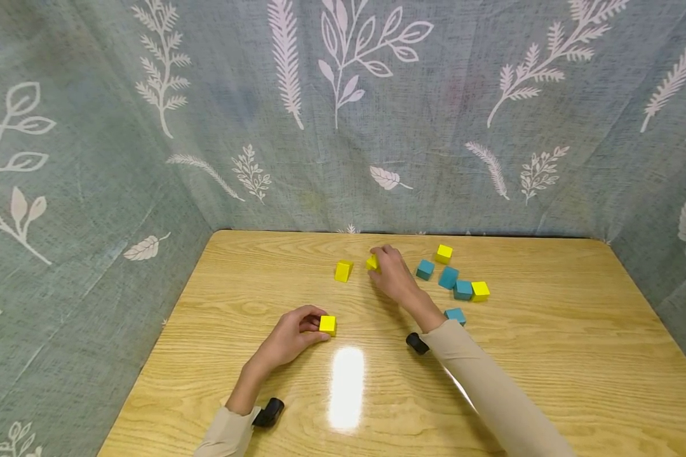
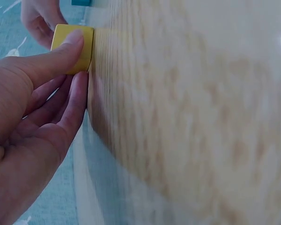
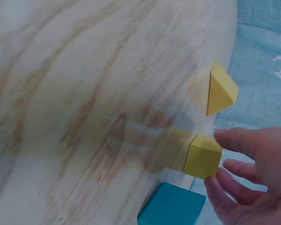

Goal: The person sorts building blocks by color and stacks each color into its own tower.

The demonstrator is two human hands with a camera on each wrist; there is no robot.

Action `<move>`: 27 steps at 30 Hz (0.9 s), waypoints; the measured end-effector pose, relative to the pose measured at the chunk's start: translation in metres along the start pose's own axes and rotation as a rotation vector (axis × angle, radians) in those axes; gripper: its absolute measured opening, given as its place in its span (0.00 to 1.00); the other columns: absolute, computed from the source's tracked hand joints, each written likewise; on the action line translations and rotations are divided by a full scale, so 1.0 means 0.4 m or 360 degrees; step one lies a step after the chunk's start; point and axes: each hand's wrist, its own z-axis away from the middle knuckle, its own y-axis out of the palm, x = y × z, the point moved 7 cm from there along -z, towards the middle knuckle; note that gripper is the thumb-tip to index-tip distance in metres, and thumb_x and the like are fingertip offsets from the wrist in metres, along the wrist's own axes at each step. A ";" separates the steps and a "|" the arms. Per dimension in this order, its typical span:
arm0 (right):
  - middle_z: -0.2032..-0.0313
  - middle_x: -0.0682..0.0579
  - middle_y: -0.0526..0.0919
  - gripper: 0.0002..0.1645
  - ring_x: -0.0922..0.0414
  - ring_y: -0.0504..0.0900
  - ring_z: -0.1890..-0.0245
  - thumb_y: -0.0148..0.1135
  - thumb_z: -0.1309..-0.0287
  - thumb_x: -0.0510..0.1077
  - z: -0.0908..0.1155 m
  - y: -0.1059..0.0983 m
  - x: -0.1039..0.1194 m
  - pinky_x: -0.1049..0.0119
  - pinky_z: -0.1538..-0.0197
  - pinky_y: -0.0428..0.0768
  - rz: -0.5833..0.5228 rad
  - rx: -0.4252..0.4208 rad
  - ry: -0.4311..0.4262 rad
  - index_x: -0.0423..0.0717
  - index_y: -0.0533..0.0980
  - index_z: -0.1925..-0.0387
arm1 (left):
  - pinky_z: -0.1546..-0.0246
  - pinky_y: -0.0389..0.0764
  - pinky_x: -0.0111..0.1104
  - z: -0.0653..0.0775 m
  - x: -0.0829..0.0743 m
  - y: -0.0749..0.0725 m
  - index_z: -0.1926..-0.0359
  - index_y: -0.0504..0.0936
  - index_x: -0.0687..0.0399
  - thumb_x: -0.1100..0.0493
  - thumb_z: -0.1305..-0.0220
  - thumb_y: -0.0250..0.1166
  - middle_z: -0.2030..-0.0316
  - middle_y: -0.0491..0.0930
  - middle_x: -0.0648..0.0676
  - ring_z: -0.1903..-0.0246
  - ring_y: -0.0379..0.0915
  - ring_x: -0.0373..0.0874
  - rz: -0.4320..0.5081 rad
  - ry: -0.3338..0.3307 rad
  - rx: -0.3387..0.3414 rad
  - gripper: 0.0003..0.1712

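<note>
My left hand [image 1: 291,336] pinches a yellow cube [image 1: 328,325] on the table at its near side. In the left wrist view, the thumb lies along one face of this cube [image 2: 75,49]. Farther back, my right hand [image 1: 396,276] has its thumb and fingers around a second yellow cube [image 1: 372,262], largely covered by the hand in the head view. The right wrist view shows thumb and fingertips at two edges of that cube [image 3: 203,157]. Left of it stands a yellow triangular block [image 1: 343,271]. A blue block [image 3: 172,205] is close by on the other side.
Right of my right hand lie several blue blocks, one [image 1: 454,316] partly behind the forearm. Two yellow cubes sit among them, one at the back [image 1: 443,254] and one at the right [image 1: 480,291]. A patterned cloth [image 1: 343,158] hangs behind the wooden table [image 1: 549,355].
</note>
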 end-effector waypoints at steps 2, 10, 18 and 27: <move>0.47 0.32 0.77 0.24 0.39 0.78 0.49 0.67 0.36 0.30 -0.003 0.003 -0.006 0.50 0.48 0.82 0.0007 0.0003 0.0009 0.27 0.75 0.40 | 0.53 0.84 0.31 -0.001 0.000 0.001 0.44 0.79 0.67 0.67 0.35 0.71 0.50 0.80 0.62 0.55 0.81 0.48 -0.0009 0.0000 -0.0002 0.20; 0.49 0.33 0.78 0.24 0.44 0.79 0.55 0.64 0.36 0.27 -0.007 0.007 -0.018 0.53 0.53 0.82 -0.0041 0.0048 0.0052 0.29 0.74 0.39 | 0.53 0.84 0.31 -0.002 0.002 0.002 0.44 0.79 0.65 0.68 0.35 0.71 0.50 0.81 0.60 0.55 0.81 0.47 -0.0018 -0.0018 -0.0011 0.20; 0.48 0.34 0.77 0.26 0.43 0.78 0.52 0.65 0.37 0.28 0.003 0.007 -0.018 0.53 0.50 0.82 -0.0148 0.0114 0.0057 0.29 0.74 0.38 | 0.53 0.85 0.32 -0.001 0.000 0.000 0.44 0.79 0.66 0.67 0.35 0.71 0.50 0.80 0.61 0.55 0.80 0.48 -0.0034 0.0002 -0.0008 0.20; 0.54 0.38 0.77 0.21 0.45 0.77 0.53 0.69 0.39 0.29 0.024 0.005 -0.001 0.57 0.48 0.79 -0.0248 0.0055 -0.0074 0.33 0.73 0.46 | 0.53 0.84 0.30 -0.003 -0.002 0.002 0.45 0.80 0.63 0.68 0.36 0.72 0.51 0.80 0.59 0.55 0.79 0.47 -0.0022 -0.0047 0.0004 0.19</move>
